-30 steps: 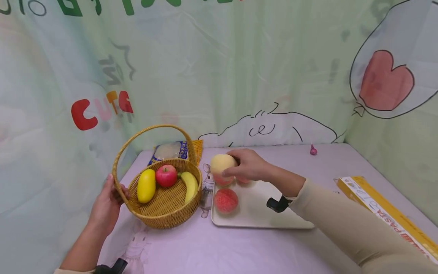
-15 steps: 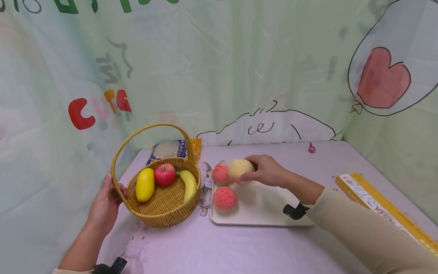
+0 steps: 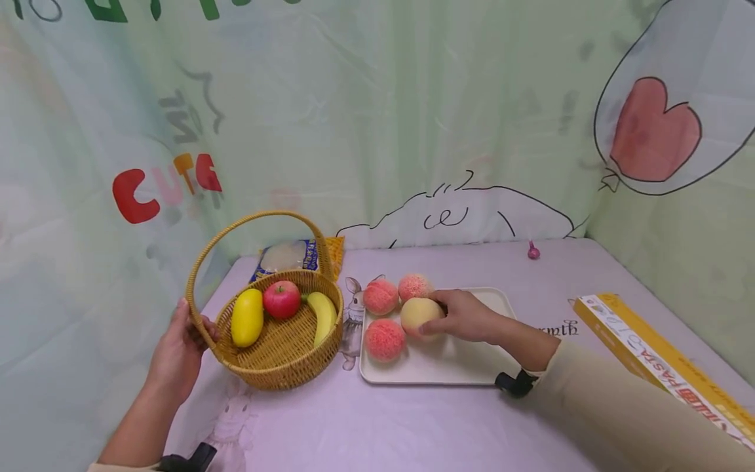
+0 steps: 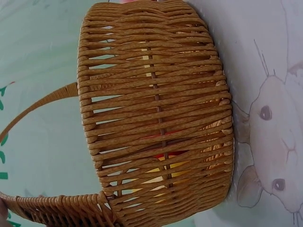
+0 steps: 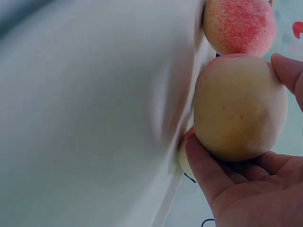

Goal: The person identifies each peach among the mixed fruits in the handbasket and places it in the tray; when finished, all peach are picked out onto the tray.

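Observation:
My right hand (image 3: 468,316) pinches a pale yellow peach (image 3: 420,316) between thumb and fingers, low over the cream tray (image 3: 454,373). Whether it touches the tray I cannot tell. Three pinkish-red peaches lie around it: one at the back left (image 3: 381,297), one behind (image 3: 415,286) and one at the front left (image 3: 385,340). My left hand (image 3: 177,354) grips the handle of a wicker basket (image 3: 283,377) near its base, at the left. Inside are a yellow mango (image 3: 247,318), a red apple (image 3: 282,299) and a banana (image 3: 323,319). The left wrist view shows mostly the basket's woven side (image 4: 156,109).
A blue and yellow packet (image 3: 289,256) lies behind the basket. To the right of the tray lies a long pasta box (image 3: 660,367). A small purple onion-like item (image 3: 533,251) is near the back edge, before the printed curtain (image 3: 377,131).
The right hand has carried the pale peach rightward from above the back left peach, then down and nearer to me. The left hand keeps its grip on the basket.

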Available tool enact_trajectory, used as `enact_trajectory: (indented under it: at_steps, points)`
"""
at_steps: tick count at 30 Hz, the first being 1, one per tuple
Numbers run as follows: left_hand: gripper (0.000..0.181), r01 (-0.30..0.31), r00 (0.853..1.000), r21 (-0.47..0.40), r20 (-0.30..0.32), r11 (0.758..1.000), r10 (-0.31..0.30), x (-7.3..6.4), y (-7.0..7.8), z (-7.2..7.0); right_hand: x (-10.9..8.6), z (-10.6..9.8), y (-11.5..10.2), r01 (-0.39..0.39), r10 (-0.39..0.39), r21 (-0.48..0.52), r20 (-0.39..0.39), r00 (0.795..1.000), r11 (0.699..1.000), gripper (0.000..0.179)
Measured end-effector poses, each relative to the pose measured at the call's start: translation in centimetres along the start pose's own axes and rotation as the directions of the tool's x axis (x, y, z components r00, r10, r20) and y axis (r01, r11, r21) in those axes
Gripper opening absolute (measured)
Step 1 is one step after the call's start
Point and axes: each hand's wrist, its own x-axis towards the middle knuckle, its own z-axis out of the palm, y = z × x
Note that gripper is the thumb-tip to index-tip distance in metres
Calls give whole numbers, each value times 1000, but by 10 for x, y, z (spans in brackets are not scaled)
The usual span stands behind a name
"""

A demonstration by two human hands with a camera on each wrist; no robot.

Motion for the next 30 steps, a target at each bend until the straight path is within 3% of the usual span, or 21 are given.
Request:
enact_trajectory:
  at_steps: [10, 17, 23, 30]
  points:
    - [47, 0, 1000, -8, 7, 1000, 0, -3, -2, -1, -5, 4, -2, -37, 38, -26, 38, 999, 999, 71]
    - [48, -14, 1000, 10, 11, 1000, 14, -2, -1, -3, -10, 0, -8, -51, 51, -79, 3, 999, 996, 72]
    - [49, -4, 999, 24, 35, 1000, 4, 0, 2, -5, -18, -8, -12, -27, 23, -134, -33, 999, 991, 62]
    - [47, 11, 991, 48, 133, 999, -18, 3, 3, -14, -29, -16, -19, -10, 0, -125, -75, 997, 992, 89]
